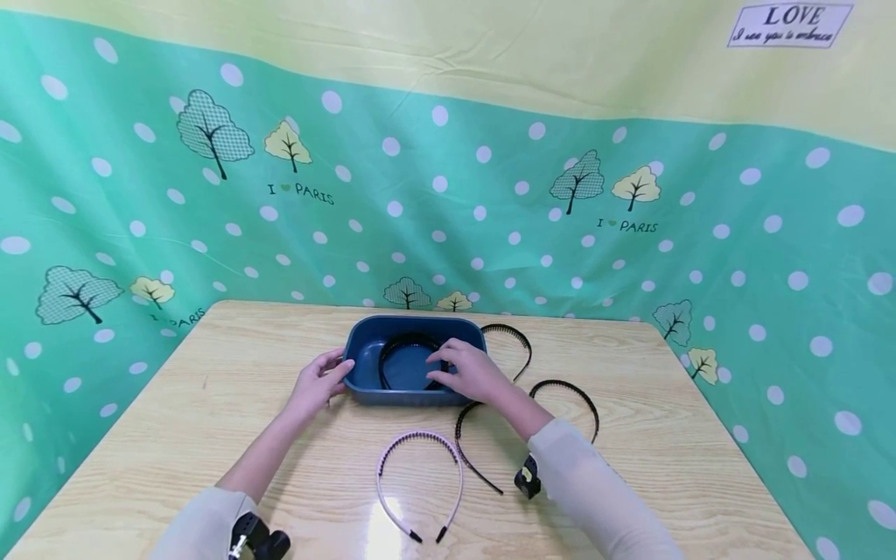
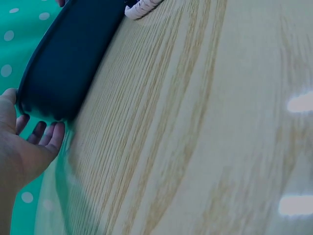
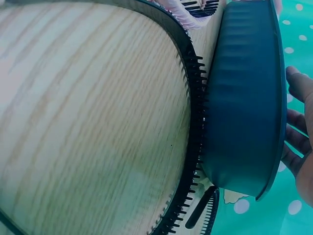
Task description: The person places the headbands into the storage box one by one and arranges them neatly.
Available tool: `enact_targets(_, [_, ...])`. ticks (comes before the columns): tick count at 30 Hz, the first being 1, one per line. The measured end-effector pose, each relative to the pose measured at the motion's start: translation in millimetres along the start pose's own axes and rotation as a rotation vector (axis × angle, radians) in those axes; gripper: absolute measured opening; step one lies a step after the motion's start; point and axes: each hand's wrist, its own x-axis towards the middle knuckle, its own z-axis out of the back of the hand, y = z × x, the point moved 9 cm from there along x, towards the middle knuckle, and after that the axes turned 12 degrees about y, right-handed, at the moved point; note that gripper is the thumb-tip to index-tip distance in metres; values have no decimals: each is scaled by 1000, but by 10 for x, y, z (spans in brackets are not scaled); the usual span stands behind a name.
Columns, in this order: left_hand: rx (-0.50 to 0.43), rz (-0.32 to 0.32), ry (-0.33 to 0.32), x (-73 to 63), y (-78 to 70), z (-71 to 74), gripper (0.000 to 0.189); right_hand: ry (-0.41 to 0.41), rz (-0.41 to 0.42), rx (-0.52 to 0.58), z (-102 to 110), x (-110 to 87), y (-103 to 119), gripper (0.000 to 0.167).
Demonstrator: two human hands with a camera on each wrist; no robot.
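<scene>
A dark blue plastic tub (image 1: pixel 420 399) stands near the far side of the table with a black headband (image 1: pixel 383 365) inside it. My left hand (image 1: pixel 318 383) grips the tub's left end, thumb at the rim and fingers against the outer wall; the left wrist view shows this hand (image 2: pixel 24 152) there too. Over the tub's right half is my right hand (image 1: pixel 467 371), its thumb and fingers spread apart beside the headband. In the right wrist view, this hand (image 3: pixel 303 132) reaches past the tub's rim, and nothing shows between its fingers.
A pale pink headband (image 1: pixel 458 474) lies in front of the tub. To the right are a dark toothed headband (image 1: pixel 476 467), another black one (image 1: pixel 584 397), and one (image 1: pixel 526 346) partly behind the tub. A polka-dot cloth (image 1: pixel 441 210) hangs behind the wooden table (image 1: pixel 210 404).
</scene>
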Motion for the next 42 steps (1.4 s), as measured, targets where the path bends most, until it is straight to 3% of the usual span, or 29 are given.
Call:
enact_targets(21, [-16,15,-8,3,-1,8,61,-11,-40,50,124,-73,-114,31])
enact_targets(42, [-17,9,-9,8,-16,4,62,-20,-146,53,277,-259,-405,34])
